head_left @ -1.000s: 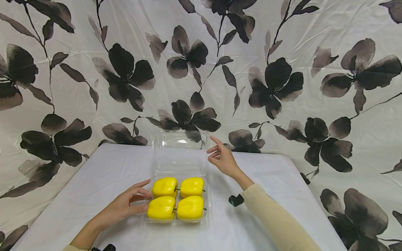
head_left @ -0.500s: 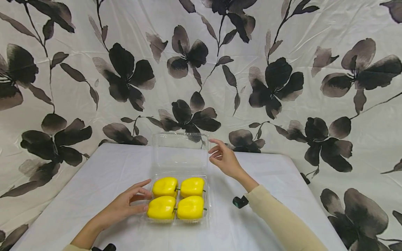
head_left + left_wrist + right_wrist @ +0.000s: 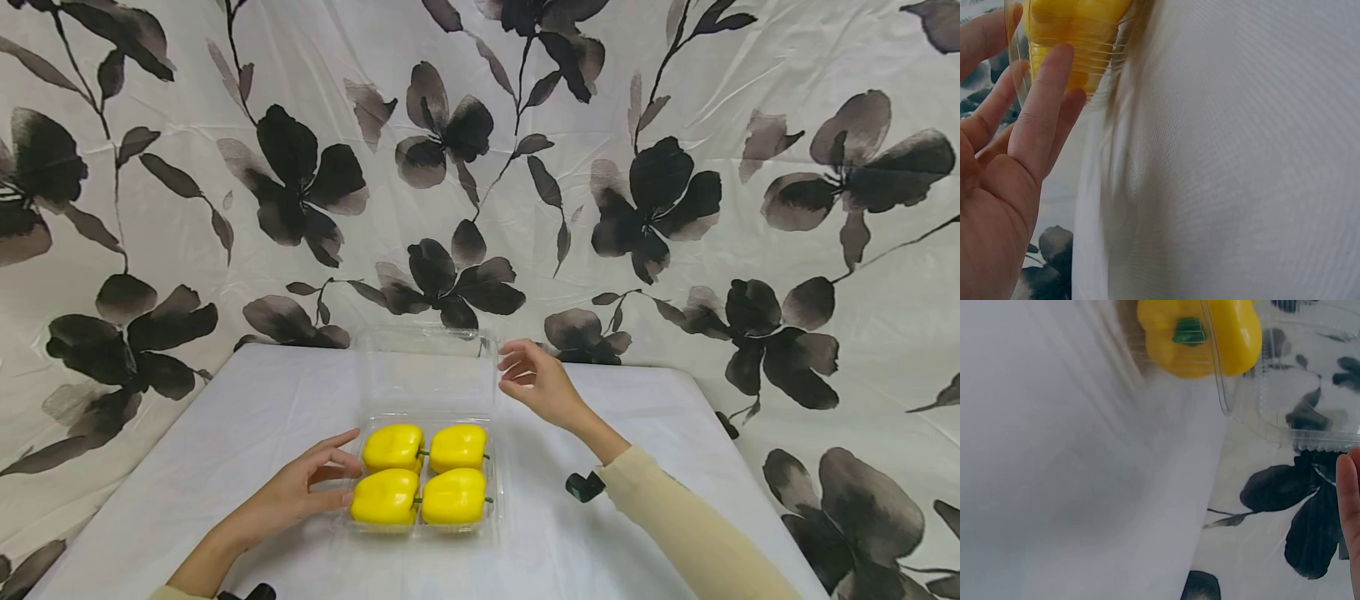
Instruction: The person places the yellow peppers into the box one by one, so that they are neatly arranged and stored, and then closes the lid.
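Note:
Yellow bell peppers (image 3: pixel 386 496), several of them, lie in two rows in a clear plastic clamshell box (image 3: pixel 491 529) on the white-covered table. Its see-through lid (image 3: pixel 427 383) stands raised at the far side. My left hand (image 3: pixel 296 492) is at the box's left side, fingers spread and apart; in the left wrist view, fingertips (image 3: pixel 1060 56) rest against the ribbed wall. Beside the lid's right edge is my right hand (image 3: pixel 543 383), fingers lightly bent. The right wrist view catches a fingertip (image 3: pixel 1346 465) at the lid's rim (image 3: pixel 1319 440); the rest of that hand is out of frame there.
White cloth covers the table (image 3: pixel 285 392), whose far edge runs just behind the lid. A floral curtain (image 3: pixel 555 233) hangs behind. Small dark devices show by the right wrist (image 3: pixel 585 486) and the left wrist (image 3: pixel 258 592).
The lid's top edge has come lower in the head view. My right hand has shifted slightly down, its forearm to the right. The left hand and the peppers have stayed put.

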Demonstrator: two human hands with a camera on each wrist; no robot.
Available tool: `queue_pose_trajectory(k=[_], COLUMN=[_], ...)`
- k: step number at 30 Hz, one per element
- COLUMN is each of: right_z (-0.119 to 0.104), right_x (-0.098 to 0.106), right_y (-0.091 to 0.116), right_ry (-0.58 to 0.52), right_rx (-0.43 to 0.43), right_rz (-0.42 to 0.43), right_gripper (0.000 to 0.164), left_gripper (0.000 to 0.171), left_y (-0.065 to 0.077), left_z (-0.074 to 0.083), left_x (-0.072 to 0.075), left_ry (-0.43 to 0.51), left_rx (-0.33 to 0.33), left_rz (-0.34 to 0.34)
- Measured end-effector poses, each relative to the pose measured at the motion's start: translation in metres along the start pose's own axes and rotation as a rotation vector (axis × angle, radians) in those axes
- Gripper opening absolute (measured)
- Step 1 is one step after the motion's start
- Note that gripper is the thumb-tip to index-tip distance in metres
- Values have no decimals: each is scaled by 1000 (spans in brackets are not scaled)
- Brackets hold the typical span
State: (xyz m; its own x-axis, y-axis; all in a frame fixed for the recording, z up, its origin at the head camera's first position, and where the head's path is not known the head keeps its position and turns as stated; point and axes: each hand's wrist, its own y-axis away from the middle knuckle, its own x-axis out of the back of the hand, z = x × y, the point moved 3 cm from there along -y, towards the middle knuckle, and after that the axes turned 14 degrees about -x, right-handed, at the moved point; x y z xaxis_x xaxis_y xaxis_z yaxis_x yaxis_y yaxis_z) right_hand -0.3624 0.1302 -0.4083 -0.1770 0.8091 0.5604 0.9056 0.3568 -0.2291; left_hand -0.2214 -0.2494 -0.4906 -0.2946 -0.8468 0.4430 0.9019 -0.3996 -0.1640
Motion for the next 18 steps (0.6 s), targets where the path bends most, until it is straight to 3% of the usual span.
queue_pose_trajectory(k=[5,18], right_z=[-4,-12], right_x=[3,6], right_y=[7,28], right_ry=[4,-5], right_rx=[0,97], right_rz=[-28,-98], right_gripper=[44,37], left_gripper=[36,36], left_y=[0,0], left_z=[0,-1], left_x=[0,0], left_ry=[5,-6], left_rx=[-2,-1], left_rz=[1,10])
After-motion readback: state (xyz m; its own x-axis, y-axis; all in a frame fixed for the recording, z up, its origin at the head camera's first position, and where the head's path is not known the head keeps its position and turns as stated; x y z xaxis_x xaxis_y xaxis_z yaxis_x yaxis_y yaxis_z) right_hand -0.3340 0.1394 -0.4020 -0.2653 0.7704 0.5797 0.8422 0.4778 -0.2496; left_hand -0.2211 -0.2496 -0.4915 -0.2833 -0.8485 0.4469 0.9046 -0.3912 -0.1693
